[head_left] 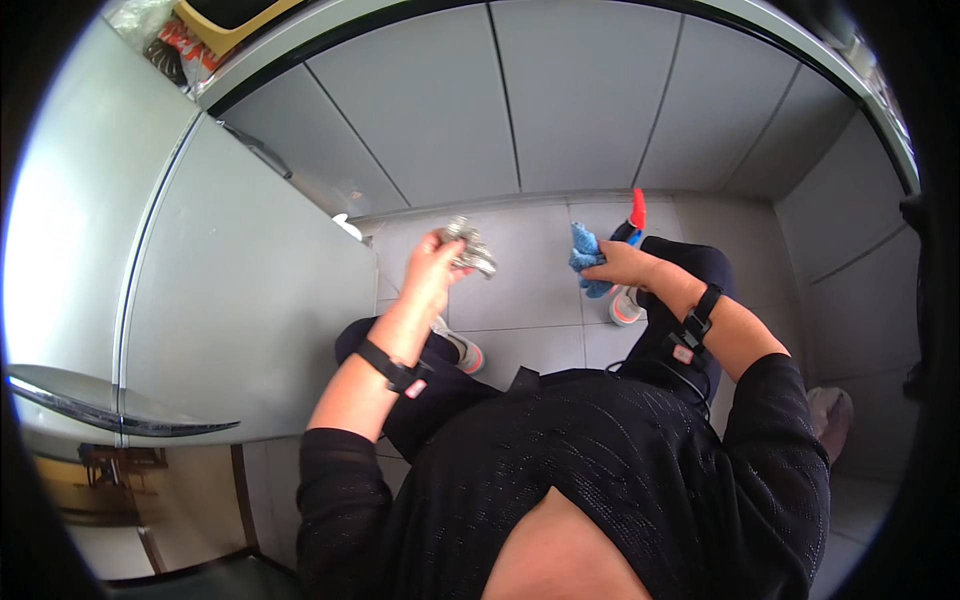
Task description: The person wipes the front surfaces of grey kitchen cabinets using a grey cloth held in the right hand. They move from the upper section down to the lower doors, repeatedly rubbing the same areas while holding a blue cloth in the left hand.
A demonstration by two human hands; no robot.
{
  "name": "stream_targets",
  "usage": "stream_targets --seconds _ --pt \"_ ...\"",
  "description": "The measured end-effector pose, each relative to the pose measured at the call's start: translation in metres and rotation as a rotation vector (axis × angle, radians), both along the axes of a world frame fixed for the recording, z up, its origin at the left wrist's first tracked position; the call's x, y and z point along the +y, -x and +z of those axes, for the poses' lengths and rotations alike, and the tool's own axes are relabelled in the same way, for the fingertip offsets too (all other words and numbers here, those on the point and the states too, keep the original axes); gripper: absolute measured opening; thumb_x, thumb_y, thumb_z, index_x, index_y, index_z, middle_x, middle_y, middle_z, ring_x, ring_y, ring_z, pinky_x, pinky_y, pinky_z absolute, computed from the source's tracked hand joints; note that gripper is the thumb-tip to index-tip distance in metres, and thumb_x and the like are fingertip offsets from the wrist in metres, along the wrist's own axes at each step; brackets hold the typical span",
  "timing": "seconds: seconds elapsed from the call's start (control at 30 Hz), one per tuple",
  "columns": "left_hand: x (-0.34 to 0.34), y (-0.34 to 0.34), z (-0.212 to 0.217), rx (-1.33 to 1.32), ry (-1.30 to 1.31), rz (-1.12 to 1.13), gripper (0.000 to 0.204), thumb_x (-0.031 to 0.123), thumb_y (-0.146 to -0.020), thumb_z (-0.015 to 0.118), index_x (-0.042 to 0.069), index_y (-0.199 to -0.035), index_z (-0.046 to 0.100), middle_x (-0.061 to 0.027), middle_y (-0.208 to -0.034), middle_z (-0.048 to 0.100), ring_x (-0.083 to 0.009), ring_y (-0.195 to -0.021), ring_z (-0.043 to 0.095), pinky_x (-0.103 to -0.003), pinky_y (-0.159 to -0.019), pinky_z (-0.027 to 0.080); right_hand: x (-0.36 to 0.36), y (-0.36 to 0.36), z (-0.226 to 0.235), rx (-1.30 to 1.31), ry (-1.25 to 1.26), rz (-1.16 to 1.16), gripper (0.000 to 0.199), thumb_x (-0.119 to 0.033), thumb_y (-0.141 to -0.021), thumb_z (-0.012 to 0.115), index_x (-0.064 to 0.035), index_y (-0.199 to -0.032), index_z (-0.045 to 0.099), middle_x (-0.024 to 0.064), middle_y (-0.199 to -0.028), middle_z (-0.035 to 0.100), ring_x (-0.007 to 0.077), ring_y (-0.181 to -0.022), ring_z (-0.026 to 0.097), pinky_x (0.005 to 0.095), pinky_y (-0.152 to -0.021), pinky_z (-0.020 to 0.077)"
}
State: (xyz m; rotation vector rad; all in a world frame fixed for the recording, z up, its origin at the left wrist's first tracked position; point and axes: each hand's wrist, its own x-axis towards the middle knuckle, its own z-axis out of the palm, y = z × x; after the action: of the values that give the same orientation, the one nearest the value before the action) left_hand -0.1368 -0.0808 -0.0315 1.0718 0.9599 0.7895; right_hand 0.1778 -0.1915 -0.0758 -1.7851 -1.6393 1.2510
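Note:
My left hand (432, 268) is closed on a crumpled grey-and-beige cloth (470, 255), its folds bunched between thumb and fingers. Over to the right, my right hand (622, 266) grips a fluffy blue cloth (583, 262) that sticks out above and below the fingers. Both cloths are held up over the tiled floor, apart from each other. Just beyond my right hand, a thing with a red tip (638, 207) and a blue and dark lower part shows; my hand and knee partly hide it, so I cannot tell its kind.
Grey cabinet fronts (430, 110) run across the far side and round to the right (850, 200). A tall light-grey refrigerator (240, 280) with a dark curved handle stands close on the left. Beside my right elbow is a pale bag-like thing (830, 420). Below lie grey floor tiles (530, 350).

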Motion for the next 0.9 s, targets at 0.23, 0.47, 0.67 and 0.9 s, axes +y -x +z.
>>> stream_targets --seconds 0.23,0.47,0.67,0.9 --pt "0.084 0.105 0.137 0.073 -0.372 0.355 0.025 0.01 -0.091 0.058 0.005 -0.115 0.052 -0.0081 -0.105 0.064 -0.0187 -0.09 0.064 -0.037 -0.077 0.053 0.049 -0.007 -0.027 0.104 0.102 -0.028 0.059 -0.035 -0.081 0.07 0.005 -0.121 0.051 0.0154 -0.105 0.065 0.0218 -0.089 0.066 0.0316 -0.066 0.057" --pt "0.14 0.078 0.196 0.051 -0.576 0.449 0.036 0.007 -0.089 0.062 0.003 -0.121 0.046 -0.012 -0.11 0.058 -0.0223 -0.092 0.062 -0.042 -0.077 0.055 0.074 0.015 -0.022 -0.143 -0.174 0.202 0.048 -0.031 -0.077 0.07 0.0012 -0.11 0.057 0.0229 -0.1 0.066 0.0374 -0.094 0.063 0.0406 -0.085 0.0495" --pt "0.194 -0.049 0.094 -0.001 -0.351 0.454 0.04 0.0 -0.086 0.063 0.004 -0.12 0.043 -0.0108 -0.11 0.054 -0.0212 -0.094 0.06 -0.038 -0.075 0.059 0.083 0.021 -0.028 -0.199 -0.258 0.222 0.042 -0.029 -0.079 0.068 -0.0001 -0.105 0.055 0.0248 -0.093 0.065 0.0422 -0.089 0.062 0.0466 -0.077 0.0499" --pt "0.258 -0.159 -0.023 0.037 -0.419 0.643 0.021 -0.004 -0.084 0.061 0.001 -0.103 0.052 -0.0074 -0.093 0.058 -0.0148 -0.074 0.062 -0.028 -0.056 0.056 0.07 0.018 -0.014 -0.267 -0.303 0.264 0.042 -0.021 -0.075 0.069 -0.0032 -0.109 0.051 0.0194 -0.091 0.064 0.0392 -0.085 0.063 0.0462 -0.073 0.0523"
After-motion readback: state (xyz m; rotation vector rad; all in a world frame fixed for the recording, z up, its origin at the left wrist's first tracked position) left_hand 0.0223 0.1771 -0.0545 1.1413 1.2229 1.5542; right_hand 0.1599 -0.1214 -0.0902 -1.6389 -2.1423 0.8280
